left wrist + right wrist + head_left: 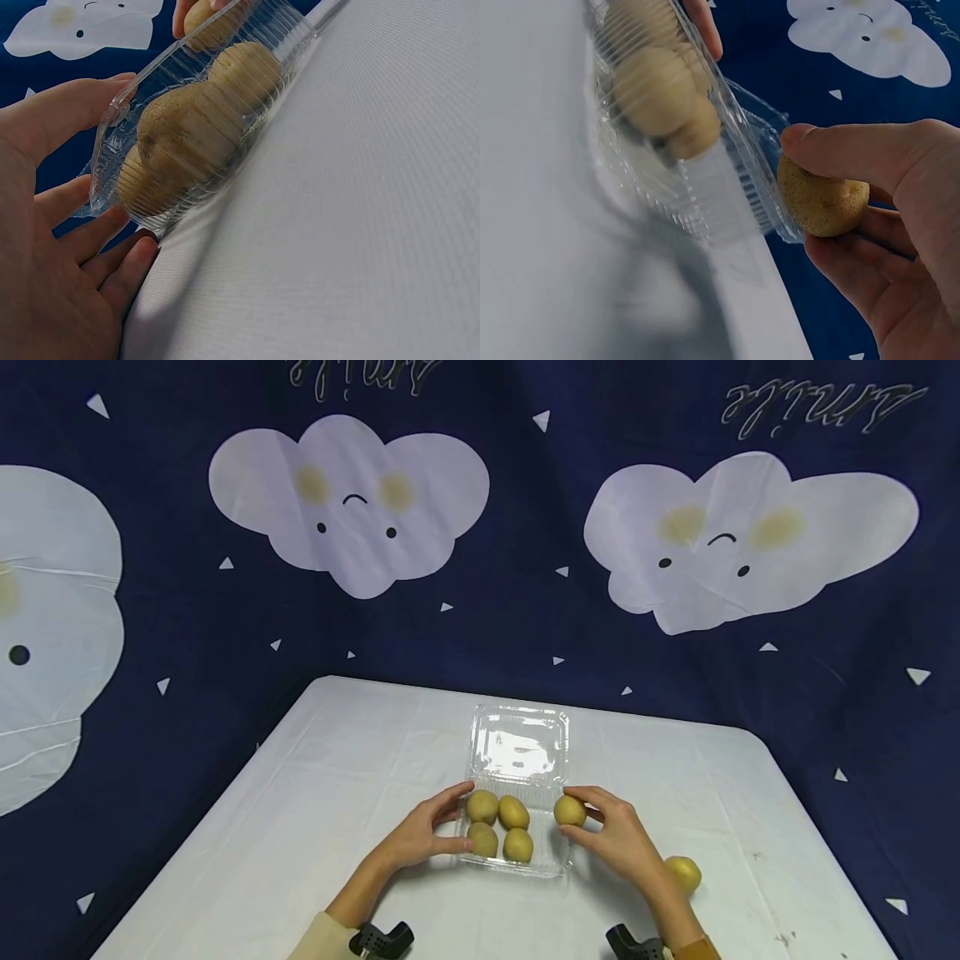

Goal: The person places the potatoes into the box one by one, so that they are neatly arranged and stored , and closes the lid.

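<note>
A clear plastic clamshell box (551, 853) lies on the table with its lid (521, 750) folded back, away from me. Several potatoes (517, 845) sit in its left and middle part. My left hand (412, 837) holds the box by its left side, thumb at the near corner and fingertips toward the far one. Between the thumb and fingers of my right hand (621, 833) is one more potato (823, 201), pinched at the box's right rim. In the left wrist view, the potatoes (191, 131) show through the ribbed wall.
Another potato (683, 872) rests on the white-covered table (337, 760), just beyond my right wrist. Behind the table hangs a dark blue cloth (525, 635) printed with clouds and small triangles.
</note>
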`<act>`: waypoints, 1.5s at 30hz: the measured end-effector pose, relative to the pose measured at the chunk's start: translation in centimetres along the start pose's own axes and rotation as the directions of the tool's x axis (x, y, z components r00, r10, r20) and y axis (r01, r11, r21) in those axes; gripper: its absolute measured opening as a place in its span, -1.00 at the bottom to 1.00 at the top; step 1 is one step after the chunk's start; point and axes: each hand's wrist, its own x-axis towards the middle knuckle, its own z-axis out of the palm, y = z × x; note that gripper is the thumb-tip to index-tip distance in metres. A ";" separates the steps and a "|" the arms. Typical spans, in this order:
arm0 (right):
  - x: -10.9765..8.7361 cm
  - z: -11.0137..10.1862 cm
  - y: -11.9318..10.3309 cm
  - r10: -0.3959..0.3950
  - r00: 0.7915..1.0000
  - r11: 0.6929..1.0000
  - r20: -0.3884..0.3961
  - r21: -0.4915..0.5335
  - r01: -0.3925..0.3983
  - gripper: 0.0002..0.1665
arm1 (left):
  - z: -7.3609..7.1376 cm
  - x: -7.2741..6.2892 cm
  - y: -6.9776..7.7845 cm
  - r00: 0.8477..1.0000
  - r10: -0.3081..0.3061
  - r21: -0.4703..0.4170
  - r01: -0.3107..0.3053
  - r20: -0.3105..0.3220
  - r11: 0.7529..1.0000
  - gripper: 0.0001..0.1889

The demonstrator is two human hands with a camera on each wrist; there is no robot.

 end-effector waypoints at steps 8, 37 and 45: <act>0.5 1.0 -0.6 -0.017 1.000 0.999 0.012 -0.048 0.017 -0.36 | 0.1 0.0 -0.1 1.000 -0.010 -0.014 0.009 -0.014 1.000 -0.10; 0.8 2.8 -1.3 -0.092 0.989 0.906 0.114 -0.403 0.131 -0.37 | 0.2 0.2 -1.1 1.000 -0.012 -0.003 0.012 -0.012 1.000 -0.08; 1.0 3.2 -1.4 -0.066 0.990 0.910 0.126 -0.400 0.112 -0.38 | 0.3 0.6 -3.1 1.000 0.005 0.007 -0.005 -0.026 1.000 -0.07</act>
